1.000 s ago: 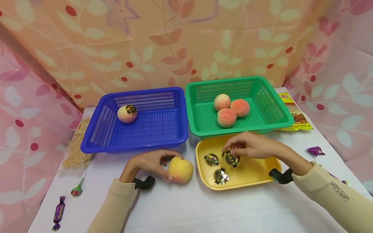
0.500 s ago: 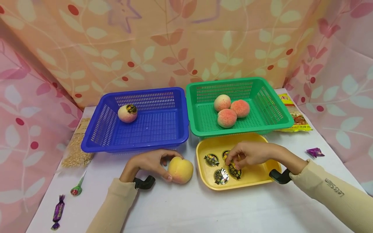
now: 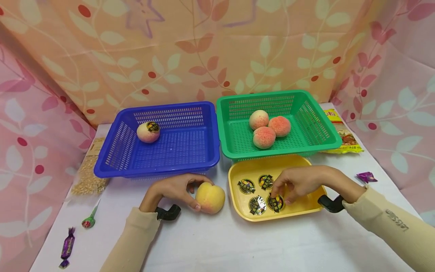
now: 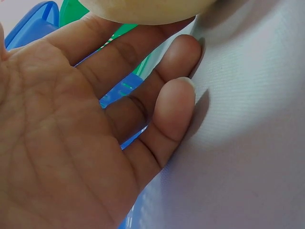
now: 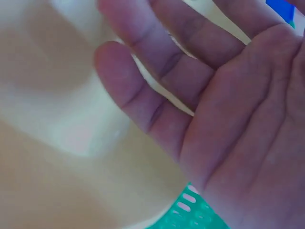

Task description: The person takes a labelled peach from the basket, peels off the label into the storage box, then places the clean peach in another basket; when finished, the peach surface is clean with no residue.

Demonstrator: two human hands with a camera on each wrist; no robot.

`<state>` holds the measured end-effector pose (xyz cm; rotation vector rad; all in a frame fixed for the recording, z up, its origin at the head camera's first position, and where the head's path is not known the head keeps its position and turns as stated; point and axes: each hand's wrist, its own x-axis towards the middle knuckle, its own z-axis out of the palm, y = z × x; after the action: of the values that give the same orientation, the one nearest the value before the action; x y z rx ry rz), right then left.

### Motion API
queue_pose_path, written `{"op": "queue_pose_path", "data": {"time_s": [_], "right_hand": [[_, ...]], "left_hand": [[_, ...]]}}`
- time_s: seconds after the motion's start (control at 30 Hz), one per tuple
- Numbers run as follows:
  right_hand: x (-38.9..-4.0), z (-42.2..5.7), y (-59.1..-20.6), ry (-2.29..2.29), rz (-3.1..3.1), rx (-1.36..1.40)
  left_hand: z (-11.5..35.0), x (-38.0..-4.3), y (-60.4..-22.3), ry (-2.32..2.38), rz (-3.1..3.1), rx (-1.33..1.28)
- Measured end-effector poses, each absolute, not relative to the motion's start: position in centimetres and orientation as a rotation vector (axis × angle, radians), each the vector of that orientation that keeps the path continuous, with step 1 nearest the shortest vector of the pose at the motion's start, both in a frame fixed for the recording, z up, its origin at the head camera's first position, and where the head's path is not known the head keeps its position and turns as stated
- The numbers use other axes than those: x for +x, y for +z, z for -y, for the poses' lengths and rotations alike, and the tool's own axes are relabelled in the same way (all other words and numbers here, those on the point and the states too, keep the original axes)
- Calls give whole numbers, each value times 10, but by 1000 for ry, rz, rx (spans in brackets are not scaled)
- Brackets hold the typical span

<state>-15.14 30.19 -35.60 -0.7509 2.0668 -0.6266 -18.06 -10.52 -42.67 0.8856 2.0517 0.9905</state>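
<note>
Four round stickers (image 3: 257, 206), black with gold, lie in the yellow tray (image 3: 250, 170), two behind and two in front. The right hand (image 3: 302, 181) is above this tray. Its fingers are released and loosely bent, the thumb apart from the index finger, and the index fingertip is at the edge of the front right sticker (image 3: 275, 204). The left hand (image 3: 178, 190) grasps the yellow peach (image 3: 210, 198) from the left side, with the thumb at the front. This peach rests on the white tabletop (image 3: 238, 245), just beside the left wall of the tray.

Behind, the blue basket (image 3: 183, 145) contains one pale peach (image 3: 144, 135), which carries a dark sticker (image 3: 152, 127). The green basket (image 3: 306, 132), to the right of it, contains three pinkish peaches (image 3: 264, 137), grouped close together. At its right side there is a yellow packet (image 3: 346, 139), and nearer, a small purple sweet (image 3: 367, 176). At the left are a bag of grains (image 3: 90, 179), a lollipop (image 3: 89, 222) and a long purple sweet (image 3: 68, 246).
</note>
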Motion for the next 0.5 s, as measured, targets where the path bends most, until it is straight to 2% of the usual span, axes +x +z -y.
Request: {"op": "queue_pose_path", "data": {"time_s": [0.5], "right_hand": [[-144,-333,-340,-854,-2315,-920]], "left_hand": [[106,-173,-412,1041,-2045,966]]}}
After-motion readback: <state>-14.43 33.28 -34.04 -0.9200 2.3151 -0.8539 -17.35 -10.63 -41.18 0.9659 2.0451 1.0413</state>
